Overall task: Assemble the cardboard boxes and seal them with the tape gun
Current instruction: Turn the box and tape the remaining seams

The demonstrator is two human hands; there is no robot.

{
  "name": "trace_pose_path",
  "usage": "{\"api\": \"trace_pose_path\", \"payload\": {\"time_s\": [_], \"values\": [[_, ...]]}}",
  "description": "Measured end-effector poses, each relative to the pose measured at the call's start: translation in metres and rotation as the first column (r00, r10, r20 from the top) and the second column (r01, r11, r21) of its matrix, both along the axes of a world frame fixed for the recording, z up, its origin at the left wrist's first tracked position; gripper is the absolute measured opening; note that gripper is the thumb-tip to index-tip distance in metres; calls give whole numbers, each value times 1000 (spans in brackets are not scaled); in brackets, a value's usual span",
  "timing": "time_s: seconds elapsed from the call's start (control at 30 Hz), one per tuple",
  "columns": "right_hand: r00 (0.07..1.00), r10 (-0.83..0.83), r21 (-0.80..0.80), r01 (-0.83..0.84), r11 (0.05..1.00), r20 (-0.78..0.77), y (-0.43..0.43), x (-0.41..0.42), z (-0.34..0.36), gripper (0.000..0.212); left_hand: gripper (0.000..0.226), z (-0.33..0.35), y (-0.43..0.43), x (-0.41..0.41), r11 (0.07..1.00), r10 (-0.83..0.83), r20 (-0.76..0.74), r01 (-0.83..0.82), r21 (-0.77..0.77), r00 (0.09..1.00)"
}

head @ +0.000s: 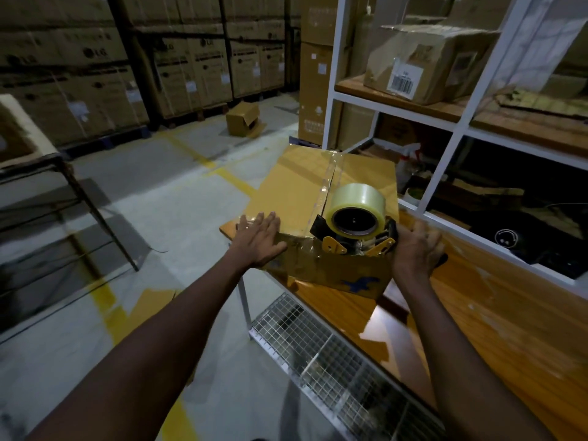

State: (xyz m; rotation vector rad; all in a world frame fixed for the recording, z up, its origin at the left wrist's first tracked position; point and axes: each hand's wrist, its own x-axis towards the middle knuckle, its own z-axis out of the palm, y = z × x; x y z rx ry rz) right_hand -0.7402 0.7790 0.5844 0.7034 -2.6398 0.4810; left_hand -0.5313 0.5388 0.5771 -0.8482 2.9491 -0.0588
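The cardboard box (296, 186) lies at centre frame on the far end of a wooden table (477, 313). Its top flaps are closed. A strip of clear tape (332, 176) runs along the centre seam from the far edge toward the near edge.

The tape gun (356, 240) sits at the near edge of the box, at the end of the seam. Its tape roll (358, 205) faces the camera.

The left hand (259, 238) rests flat on the box top at the near left edge, with the fingers straight and slightly spread. The right hand (415, 249) holds the tape gun from the right side, with the fingers curled round the handle. The handle itself is mostly hidden by the hand.

A white shelf rack (445, 148) stands at right frame. A taped carton (423, 65) with a barcode label sits on its upper shelf. A wire mesh tray (318, 345) hangs under the table edge at lower centre. A small open box (243, 119) lies on the floor at upper centre. Stacked cartons (95, 74) fill the upper left.
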Motion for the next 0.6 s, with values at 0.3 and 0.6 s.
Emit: {"api": "trace_pose_path", "payload": {"time_s": [0.3, 0.6], "values": [[998, 44, 22, -45, 999, 37, 16, -8, 10, 6, 104, -13, 24, -11, 996, -85, 15, 86, -34, 996], [993, -71, -83, 79, 993, 93, 59, -11, 13, 12, 104, -14, 17, -6, 993, -96, 19, 97, -59, 995]]}}
